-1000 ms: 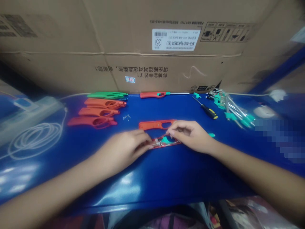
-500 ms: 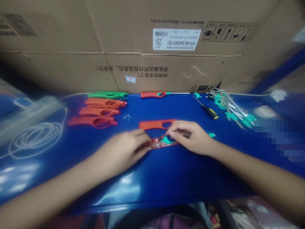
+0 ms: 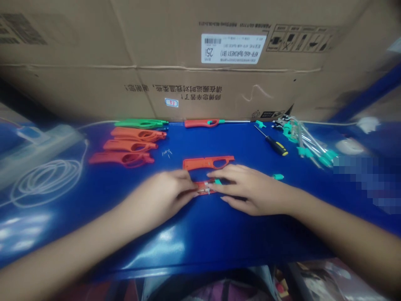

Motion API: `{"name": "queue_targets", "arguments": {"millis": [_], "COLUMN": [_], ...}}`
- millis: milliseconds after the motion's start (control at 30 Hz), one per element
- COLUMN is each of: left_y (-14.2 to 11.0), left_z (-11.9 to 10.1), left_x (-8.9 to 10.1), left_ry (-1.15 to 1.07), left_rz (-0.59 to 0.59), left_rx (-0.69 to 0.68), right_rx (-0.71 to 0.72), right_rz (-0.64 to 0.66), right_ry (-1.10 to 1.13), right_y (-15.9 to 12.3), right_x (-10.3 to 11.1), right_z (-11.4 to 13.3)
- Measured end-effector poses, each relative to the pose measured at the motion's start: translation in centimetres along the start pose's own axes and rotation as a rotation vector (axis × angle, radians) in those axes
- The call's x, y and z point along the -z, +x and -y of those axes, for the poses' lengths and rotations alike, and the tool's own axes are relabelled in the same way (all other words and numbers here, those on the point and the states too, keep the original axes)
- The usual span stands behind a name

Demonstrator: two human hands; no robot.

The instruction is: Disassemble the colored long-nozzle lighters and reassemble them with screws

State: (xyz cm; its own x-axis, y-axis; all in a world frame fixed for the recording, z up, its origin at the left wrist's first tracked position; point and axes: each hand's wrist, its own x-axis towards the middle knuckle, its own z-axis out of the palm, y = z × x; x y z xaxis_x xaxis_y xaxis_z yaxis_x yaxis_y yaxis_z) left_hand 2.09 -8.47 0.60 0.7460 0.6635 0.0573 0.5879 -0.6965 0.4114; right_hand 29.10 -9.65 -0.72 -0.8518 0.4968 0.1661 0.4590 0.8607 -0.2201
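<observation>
My left hand (image 3: 163, 196) and my right hand (image 3: 247, 188) meet over an orange lighter half-shell (image 3: 203, 187) lying on the blue table (image 3: 200, 234). The left fingers pinch its left end, where small metal parts show. My right hand lies flat over its right part, fingers stretched out and pressing down, with a teal piece (image 3: 217, 181) peeking out beside them. A second orange half-shell (image 3: 208, 162) lies just behind the hands.
At the back left lie a green shell (image 3: 140, 123) and three orange shells (image 3: 131, 145). An assembled lighter (image 3: 213, 123), a screwdriver (image 3: 272, 143), a bundle of teal-tipped tubes (image 3: 305, 144), loose screws (image 3: 167, 153) and a white cable coil (image 3: 44, 179) are around. A cardboard box (image 3: 200, 58) walls the back.
My right hand has gone from a raised pinch over the shell to lying flat on it, and has slid slightly left. The left hand has barely moved.
</observation>
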Motion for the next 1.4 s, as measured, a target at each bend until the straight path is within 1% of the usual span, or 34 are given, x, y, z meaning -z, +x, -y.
{"name": "queue_targets", "arguments": {"millis": [100, 333, 500, 600, 700, 800, 867, 933, 1033, 1167, 1400], "left_y": [0.0, -0.2, -0.3, -0.2, -0.1, 0.0, 0.1, 0.1, 0.0, -0.2, -0.3], "left_z": [-0.1, -0.2, -0.4, -0.4, -0.2, -0.1, 0.0, 0.0, -0.1, -0.1, -0.1], "left_x": [0.0, 0.1, 0.0, 0.0, 0.2, 0.3, 0.3, 0.3, 0.2, 0.0, -0.2], "left_ry": [-0.001, 0.022, 0.024, 0.017, 0.003, -0.002, -0.003, -0.006, -0.005, 0.025, 0.044], "left_rz": [0.012, -0.003, 0.023, 0.038, 0.045, 0.038, 0.032, 0.023, 0.011, -0.002, -0.011], "left_rx": [0.006, 0.005, 0.043, 0.056, 0.053, 0.041, 0.037, 0.034, 0.021, -0.002, -0.007], "right_rx": [-0.002, -0.038, -0.071, -0.067, -0.070, -0.134, -0.163, -0.160, -0.160, -0.195, -0.143], "right_rz": [0.039, 0.100, 0.163, 0.169, 0.116, -0.010, -0.064, -0.067, -0.022, 0.022, -0.037], "right_ry": [-0.014, -0.018, -0.040, -0.044, -0.019, 0.017, 0.034, 0.057, 0.088, 0.128, 0.059], "right_y": [0.0, -0.1, -0.4, -0.5, -0.5, -0.6, -0.6, -0.6, -0.4, -0.2, -0.3], "right_x": [0.2, 1.2, 1.4, 1.4, 1.4, 1.5, 1.7, 1.9, 1.9, 1.6, 1.2], "right_z": [0.1, 0.9, 1.1, 1.1, 0.7, 0.0, -0.3, -0.5, -0.4, -0.3, 0.0]}}
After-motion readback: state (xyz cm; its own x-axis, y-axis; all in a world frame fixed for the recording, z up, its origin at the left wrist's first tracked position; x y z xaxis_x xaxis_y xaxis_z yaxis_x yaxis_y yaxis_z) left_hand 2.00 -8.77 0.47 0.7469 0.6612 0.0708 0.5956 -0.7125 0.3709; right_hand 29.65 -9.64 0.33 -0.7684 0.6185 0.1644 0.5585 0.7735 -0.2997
